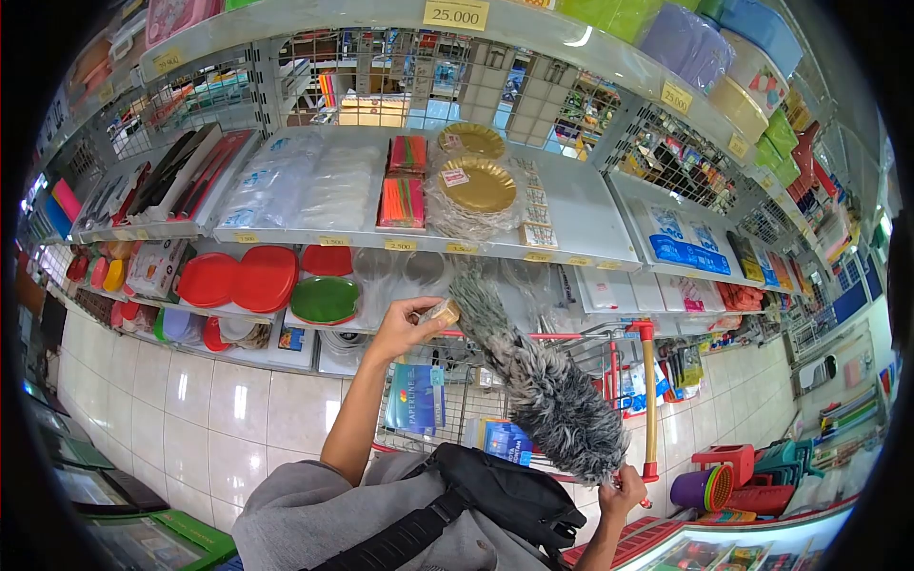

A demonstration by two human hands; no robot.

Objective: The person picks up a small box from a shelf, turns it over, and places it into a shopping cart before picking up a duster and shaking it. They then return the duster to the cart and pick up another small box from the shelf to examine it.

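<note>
My left hand [407, 329] is closed around a small box [446, 312] with a light brown end, held up in front of the shelf. Low on the right, my right hand [621, 492] pinches the lower end of a fluffy grey duster [562, 404]. The duster slants up and left, its tip close to the lower shelf. Behind and below it stands a shopping cart [649, 400] with a red and yellow handle. Inside the cart lie a blue Paperline paper pack [415, 398] and another blue pack [507, 441]. A black bag [495, 495] hangs across my body.
The middle shelf [581, 224] carries gold paper plates [478, 186], bright straw packs [403, 202], clear plastic packs [341, 186] and stacked small boxes [538, 211]. Beneath are red plates [267, 278] and a green plate [325, 299]. Stools [724, 457] and baskets [702, 487] stand right.
</note>
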